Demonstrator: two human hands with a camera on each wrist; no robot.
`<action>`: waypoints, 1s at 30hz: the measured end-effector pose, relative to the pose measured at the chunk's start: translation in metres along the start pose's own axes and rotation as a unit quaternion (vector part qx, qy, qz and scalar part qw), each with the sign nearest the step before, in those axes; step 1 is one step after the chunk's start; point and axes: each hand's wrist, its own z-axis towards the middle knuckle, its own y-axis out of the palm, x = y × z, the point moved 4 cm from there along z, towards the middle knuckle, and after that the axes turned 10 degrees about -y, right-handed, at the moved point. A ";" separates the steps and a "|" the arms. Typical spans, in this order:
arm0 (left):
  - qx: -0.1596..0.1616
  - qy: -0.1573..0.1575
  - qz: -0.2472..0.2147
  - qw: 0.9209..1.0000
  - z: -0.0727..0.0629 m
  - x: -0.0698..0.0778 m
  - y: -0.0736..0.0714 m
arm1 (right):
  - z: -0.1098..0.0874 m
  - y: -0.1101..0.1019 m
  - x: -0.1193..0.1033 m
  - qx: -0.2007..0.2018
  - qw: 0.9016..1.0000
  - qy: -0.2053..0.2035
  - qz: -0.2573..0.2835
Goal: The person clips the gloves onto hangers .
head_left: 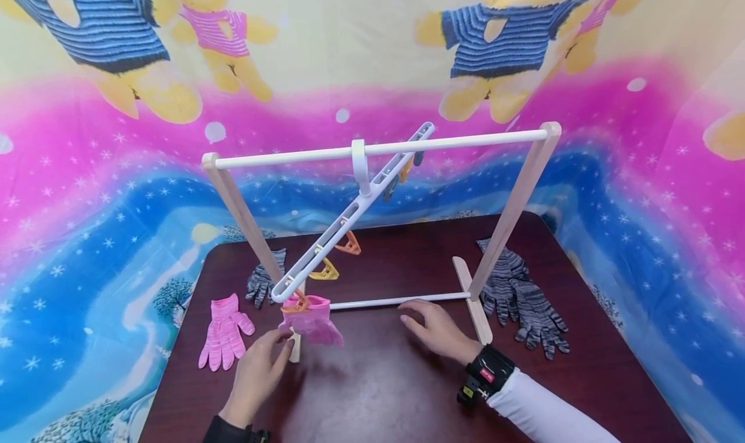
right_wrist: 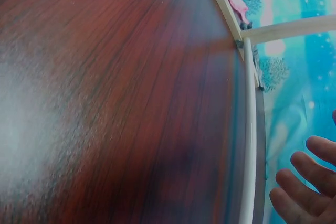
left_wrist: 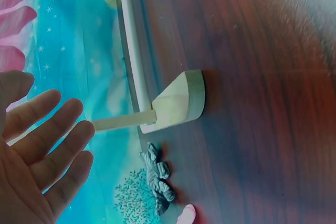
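Dark table [head_left: 378, 378] lies below. One pink glove [head_left: 315, 321] hangs just beside your relaxed left hand [head_left: 259, 372]; your right hand [head_left: 438, 330], also relaxed, is farther away.

The left wrist view's edge crops the left hand [left_wrist: 32, 163] and hanging pink glove [left_wrist: 13, 20] — a wooden post [head_left: 241, 213] part-hides a grey glove [head_left: 258, 284].

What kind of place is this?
Perhaps a little indoor corner set up for pretend laundry: a bear-print backdrop covers the back and sides, and a pink glove dangles from a clip hanger.
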 end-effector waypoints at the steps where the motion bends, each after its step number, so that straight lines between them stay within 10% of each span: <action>1: 0.002 0.004 0.000 1.000 -0.001 0.001 0.001 | -0.001 -0.001 0.001 0.001 1.000 0.004 -0.001; 30: -0.057 0.081 0.013 0.995 -0.017 0.039 0.038 | -0.043 -0.039 0.038 0.075 0.995 0.049 -0.039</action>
